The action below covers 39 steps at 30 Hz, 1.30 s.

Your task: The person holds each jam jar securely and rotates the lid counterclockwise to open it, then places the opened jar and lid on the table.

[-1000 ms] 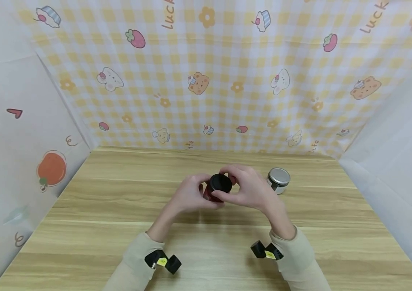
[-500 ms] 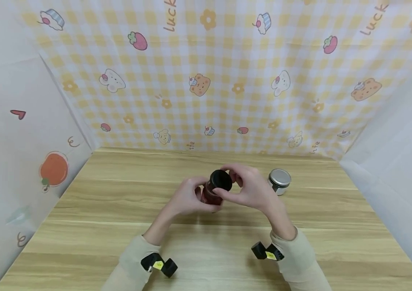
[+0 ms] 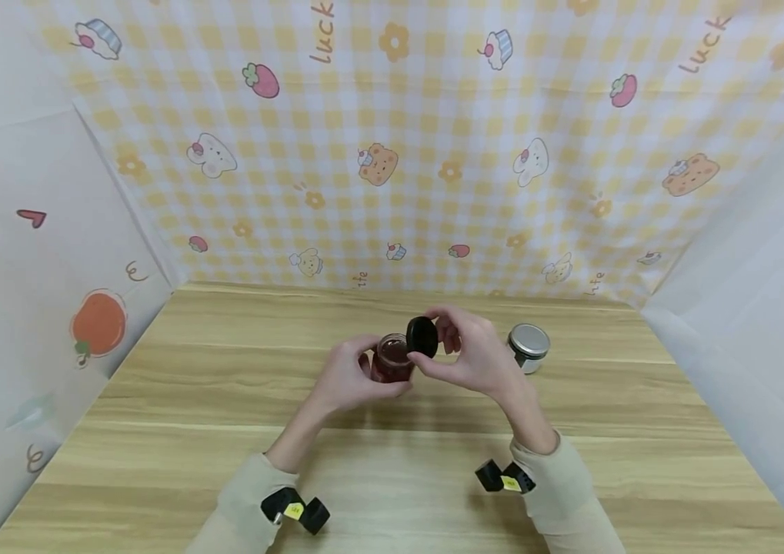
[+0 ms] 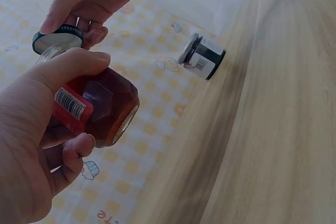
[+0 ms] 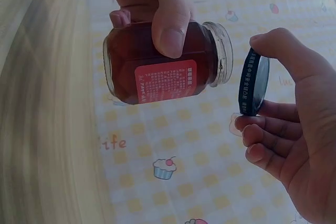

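My left hand (image 3: 348,375) grips a glass jam jar (image 5: 157,66) of dark red contents with a red printed label. Its mouth is uncovered, and in the head view the contents show through the opening. Beside the mouth, my right hand (image 3: 464,350) pinches a dark round lid (image 5: 254,83) by its rim, between thumb and fingers. Lid and jar stand apart in the right wrist view, the lid turned on edge. Small printed characters run round the lid's rim. The left thumb lies across the jar's side in the left wrist view.
A small jar (image 3: 528,346) with a silver lid and a dark and white label stands on the wooden table (image 3: 225,462), right of my right hand. A yellow checked cloth (image 3: 392,92) hangs behind the table, with pale sheets at both sides.
The lid has come off the jar and tilted on edge in my right hand. My left hand has shifted slightly left with the jar, uncovering its mouth.
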{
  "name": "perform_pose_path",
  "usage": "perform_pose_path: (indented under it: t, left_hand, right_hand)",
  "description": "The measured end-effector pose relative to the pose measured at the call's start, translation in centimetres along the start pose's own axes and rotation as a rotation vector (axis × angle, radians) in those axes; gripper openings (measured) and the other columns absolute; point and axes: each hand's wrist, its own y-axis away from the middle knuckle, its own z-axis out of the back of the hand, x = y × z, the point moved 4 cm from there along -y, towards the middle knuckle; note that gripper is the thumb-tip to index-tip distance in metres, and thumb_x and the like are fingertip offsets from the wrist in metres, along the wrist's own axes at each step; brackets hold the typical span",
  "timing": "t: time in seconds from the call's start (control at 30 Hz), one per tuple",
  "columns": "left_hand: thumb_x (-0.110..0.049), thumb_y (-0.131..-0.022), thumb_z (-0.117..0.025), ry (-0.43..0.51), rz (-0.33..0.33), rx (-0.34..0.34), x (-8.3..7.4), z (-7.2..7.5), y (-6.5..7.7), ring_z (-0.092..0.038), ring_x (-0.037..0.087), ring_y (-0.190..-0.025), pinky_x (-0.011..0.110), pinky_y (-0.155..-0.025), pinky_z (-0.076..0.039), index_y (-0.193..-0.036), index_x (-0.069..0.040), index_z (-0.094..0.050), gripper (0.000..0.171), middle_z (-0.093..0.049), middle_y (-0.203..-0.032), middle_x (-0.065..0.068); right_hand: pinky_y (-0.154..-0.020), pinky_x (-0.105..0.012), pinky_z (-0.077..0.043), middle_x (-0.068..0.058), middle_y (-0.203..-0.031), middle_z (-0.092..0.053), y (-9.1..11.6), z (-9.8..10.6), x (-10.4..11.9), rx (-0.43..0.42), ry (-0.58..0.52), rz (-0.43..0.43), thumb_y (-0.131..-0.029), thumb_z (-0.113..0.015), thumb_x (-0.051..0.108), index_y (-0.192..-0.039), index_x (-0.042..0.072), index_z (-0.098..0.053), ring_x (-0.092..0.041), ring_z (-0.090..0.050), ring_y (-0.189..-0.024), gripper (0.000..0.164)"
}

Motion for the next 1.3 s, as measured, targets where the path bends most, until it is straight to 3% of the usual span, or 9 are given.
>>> perform_pose_path:
  t: [0.4,0.67,0.97,1.3]
  left_hand:
    - [-0.025,-0.067,-0.095,0.001,0.048,-0.088,1.1,1.0,0.7,-0.056,0.022,-0.054,0.027,-0.048,-0.047,-0.103,-0.013,-0.073,0.044,-0.068,-0.084,-0.002]
    - [-0.025,-0.067,-0.095,-0.022,0.098,-0.147,2.2,2.1,1.4,-0.055,0.022,-0.053,0.027,-0.049,-0.046,-0.103,-0.013,-0.073,0.045,-0.068,-0.086,-0.001]
    - [-0.025,-0.067,-0.095,-0.046,0.178,-0.186,3.4,3.3,2.2,-0.053,0.016,-0.056,0.027,-0.051,-0.045,-0.104,-0.011,-0.072,0.046,-0.066,-0.084,0.002]
    - [-0.026,-0.069,-0.094,-0.098,0.265,-0.232,4.4,4.4,2.6,-0.054,0.016,-0.055,0.028,-0.052,-0.045,-0.107,-0.010,-0.072,0.047,-0.069,-0.092,0.004]
  right_hand:
    - [-0.067,-0.029,-0.054,-0.006,-0.085,-0.065,0.1,-1.3,-1.3,0.079,-0.045,-0.107,-0.078,-0.083,0.021,-0.117,0.001,-0.053,-0.016,-0.063,-0.073,0.053]
    - [-0.072,-0.031,-0.057,-0.007,-0.089,-0.068,0.1,-3.0,-2.2,0.089,-0.099,-0.109,-0.082,-0.082,0.020,-0.118,-0.003,-0.052,-0.021,-0.069,-0.077,0.052]
    - [-0.071,-0.030,-0.055,-0.004,-0.089,-0.064,0.2,-4.5,-2.3,0.080,-0.097,-0.128,-0.084,-0.083,0.024,-0.118,0.000,-0.057,-0.019,-0.063,-0.076,0.049]
    - [-0.069,-0.030,-0.055,-0.011,-0.089,-0.065,0.0,-7.0,-3.2,0.180,-0.137,-0.245,-0.083,-0.083,0.023,-0.116,-0.004,-0.058,-0.015,-0.062,-0.075,0.049]
